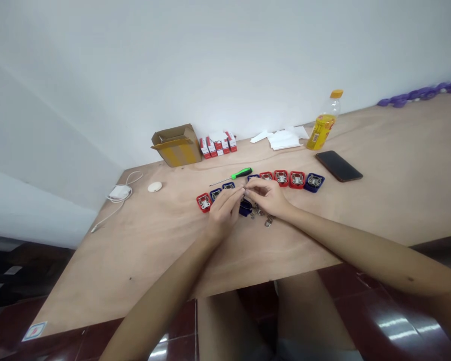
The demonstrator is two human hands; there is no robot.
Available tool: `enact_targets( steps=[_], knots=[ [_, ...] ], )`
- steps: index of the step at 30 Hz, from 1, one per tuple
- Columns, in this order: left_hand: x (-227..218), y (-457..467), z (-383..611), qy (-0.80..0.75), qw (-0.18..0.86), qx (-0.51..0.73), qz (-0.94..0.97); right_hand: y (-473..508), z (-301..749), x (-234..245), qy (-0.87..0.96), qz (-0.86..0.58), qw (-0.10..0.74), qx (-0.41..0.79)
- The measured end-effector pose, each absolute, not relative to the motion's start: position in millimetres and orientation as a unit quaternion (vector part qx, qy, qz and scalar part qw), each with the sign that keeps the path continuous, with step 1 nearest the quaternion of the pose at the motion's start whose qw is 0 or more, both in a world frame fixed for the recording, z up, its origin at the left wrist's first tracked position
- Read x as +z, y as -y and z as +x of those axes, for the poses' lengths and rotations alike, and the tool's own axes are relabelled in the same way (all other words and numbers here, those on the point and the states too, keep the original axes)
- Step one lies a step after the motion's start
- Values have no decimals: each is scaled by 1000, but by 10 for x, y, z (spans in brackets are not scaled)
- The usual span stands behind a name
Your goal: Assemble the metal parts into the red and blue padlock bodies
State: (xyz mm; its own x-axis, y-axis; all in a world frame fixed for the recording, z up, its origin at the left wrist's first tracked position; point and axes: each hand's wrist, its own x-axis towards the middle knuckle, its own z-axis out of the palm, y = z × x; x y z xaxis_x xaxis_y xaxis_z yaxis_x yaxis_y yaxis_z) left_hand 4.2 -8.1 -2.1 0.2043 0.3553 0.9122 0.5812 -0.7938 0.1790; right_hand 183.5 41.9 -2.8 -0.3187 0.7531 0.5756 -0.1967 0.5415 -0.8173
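My left hand [225, 206] and my right hand [267, 196] meet fingertip to fingertip over the middle of the table. Their fingers pinch together at one spot, and whatever is between them is too small or hidden to name. Just under the hands sits a dark blue plastic case [245, 207], partly covered. Small loose metal parts [263, 216] lie beside it, below my right hand. Red cases [297, 179] and blue cases [314, 182] with metal fittings inside stand in a row on both sides of the hands, including a red case [203, 202] at the left end.
Behind the hands lies a green and black screwdriver [242, 173]. Further back are a cardboard box [178, 148], small red and white boxes [218, 146], white papers [285, 138] and a yellow drink bottle [321, 131]. A phone [339, 166] lies right, a white charger with cable [119, 192] left.
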Motion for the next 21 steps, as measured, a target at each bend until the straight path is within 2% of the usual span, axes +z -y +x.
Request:
enact_targets(
  steps=[11,21],
  knots=[
    [-15,62,37,295,118,-551,-771,-471,1866,-50,700,-213,532,426],
    [11,56,58,302,109,-551,-771,-422,1876,51,689,-201,494,490]
  ],
)
